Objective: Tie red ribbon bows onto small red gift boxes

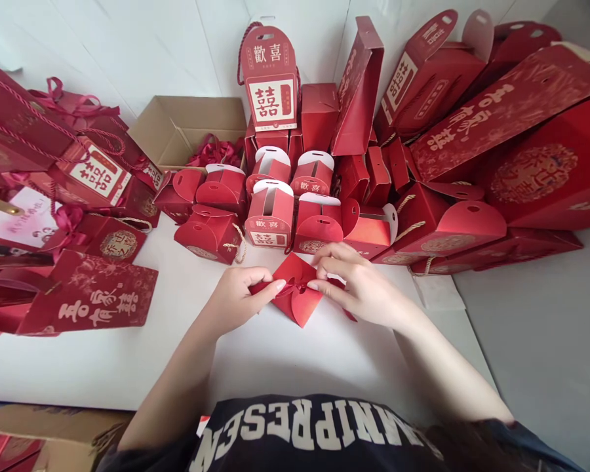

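A small red gift box (301,309) sits on the white table in front of me, its pointed flaps folded together at the top. A dark red ribbon (299,286) crosses over its middle, and loose ribbon shows beside my right hand. From the left side, my left hand (238,296) pinches the ribbon between thumb and curled fingers. On the opposite side my right hand (356,283) is closed in a pinch on the ribbon, thumb tip close to the box's centre. The fingers partly hide the ribbon and the box's sides.
Several small red handled boxes (270,213) stand just behind my hands. A cardboard box (160,134) with red ribbons is at the back. Taller red gift boxes crowd the left and right (514,115). An open carton (54,423) is below the table's front left edge.
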The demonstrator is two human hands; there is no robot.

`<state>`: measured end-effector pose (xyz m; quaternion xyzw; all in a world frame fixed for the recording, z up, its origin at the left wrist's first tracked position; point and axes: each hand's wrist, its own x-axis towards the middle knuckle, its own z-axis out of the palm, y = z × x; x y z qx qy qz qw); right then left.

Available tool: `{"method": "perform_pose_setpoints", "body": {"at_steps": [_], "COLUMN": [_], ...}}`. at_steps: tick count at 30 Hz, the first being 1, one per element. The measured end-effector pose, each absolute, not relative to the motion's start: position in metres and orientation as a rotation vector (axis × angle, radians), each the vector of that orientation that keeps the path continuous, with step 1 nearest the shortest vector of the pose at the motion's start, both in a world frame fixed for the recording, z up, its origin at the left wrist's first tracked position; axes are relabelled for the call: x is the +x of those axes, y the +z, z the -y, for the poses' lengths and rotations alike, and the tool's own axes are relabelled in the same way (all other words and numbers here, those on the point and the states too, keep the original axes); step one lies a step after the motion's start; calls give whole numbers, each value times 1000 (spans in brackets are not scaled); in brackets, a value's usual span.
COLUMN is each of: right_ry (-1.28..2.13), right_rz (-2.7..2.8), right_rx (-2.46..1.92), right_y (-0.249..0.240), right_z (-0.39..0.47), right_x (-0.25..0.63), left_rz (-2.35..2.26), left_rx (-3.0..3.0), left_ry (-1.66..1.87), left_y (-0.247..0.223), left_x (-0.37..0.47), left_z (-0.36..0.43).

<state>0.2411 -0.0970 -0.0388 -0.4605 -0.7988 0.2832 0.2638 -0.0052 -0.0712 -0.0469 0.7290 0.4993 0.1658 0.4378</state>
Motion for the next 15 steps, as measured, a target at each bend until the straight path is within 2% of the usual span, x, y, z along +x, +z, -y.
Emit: {"method": "perform_pose_setpoints", "body": {"at_steps": [5, 15], "right_ry": [884, 867], "right_rz": [2239, 2147], "right_rx": [-984, -1171], "right_y": [-49, -57], "right_z": [84, 83], "right_x": [241, 243], "left_rz": [-1251, -1241], "left_rx": [1736, 1750], "left_ry": [375, 409], "left_y": [-48, -45], "left_x": [-7, -7], "left_z": [69, 69]}}
